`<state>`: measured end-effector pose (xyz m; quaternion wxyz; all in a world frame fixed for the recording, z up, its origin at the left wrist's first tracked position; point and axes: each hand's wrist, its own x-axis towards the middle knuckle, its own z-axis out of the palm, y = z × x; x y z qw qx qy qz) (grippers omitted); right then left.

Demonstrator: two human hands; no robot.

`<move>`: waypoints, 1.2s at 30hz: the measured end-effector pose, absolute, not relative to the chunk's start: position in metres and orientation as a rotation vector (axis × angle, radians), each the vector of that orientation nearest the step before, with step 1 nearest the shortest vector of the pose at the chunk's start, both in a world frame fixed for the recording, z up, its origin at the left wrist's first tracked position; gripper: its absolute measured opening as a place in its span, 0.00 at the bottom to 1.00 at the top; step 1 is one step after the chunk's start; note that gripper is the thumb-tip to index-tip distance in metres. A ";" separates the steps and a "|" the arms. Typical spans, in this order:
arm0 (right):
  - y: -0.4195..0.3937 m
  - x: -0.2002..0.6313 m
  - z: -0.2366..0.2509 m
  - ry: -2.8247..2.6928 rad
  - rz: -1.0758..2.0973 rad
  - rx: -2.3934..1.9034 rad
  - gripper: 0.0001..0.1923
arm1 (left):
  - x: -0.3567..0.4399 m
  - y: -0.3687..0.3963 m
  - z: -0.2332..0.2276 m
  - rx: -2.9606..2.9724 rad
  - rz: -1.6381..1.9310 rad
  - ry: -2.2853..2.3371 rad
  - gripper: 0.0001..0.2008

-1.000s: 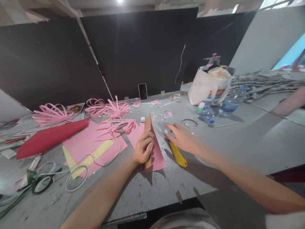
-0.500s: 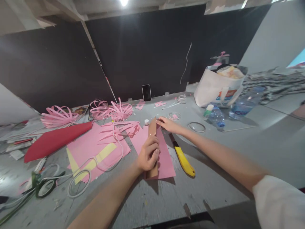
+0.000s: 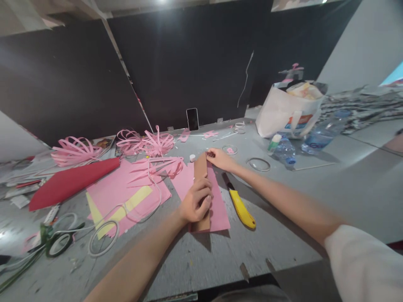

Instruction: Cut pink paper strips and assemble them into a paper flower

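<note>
Far at the left of the frame, a rolled red paper cone (image 3: pixel 71 181) is lying on the grey table (image 3: pixel 283 235). Near the middle, the left hand (image 3: pixel 195 200) is pressing its curled fingers down on a long brown cardboard strip (image 3: pixel 200 167), which is lying on a pink paper sheet (image 3: pixel 218 209). Above it, the right hand (image 3: pixel 220 158) is pinching the strip's top end. Just right, a yellow box cutter (image 3: pixel 241 207) is resting.

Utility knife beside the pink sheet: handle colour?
Yellow; the utility knife lies right of the pink sheet, clearest in the head view.
</note>
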<state>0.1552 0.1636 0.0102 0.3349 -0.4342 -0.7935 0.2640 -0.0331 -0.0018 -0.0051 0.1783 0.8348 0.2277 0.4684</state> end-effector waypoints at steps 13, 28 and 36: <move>0.159 0.153 0.000 -1.946 0.709 -1.148 0.16 | -0.033 -0.001 -0.003 2.372 1.337 0.646 0.18; 0.161 0.154 -0.009 -1.883 0.679 -1.268 0.14 | -0.034 -0.003 -0.001 2.385 1.422 0.741 0.16; 0.160 0.158 -0.014 -1.894 0.696 -1.265 0.13 | -0.038 -0.006 0.000 2.480 1.459 0.741 0.12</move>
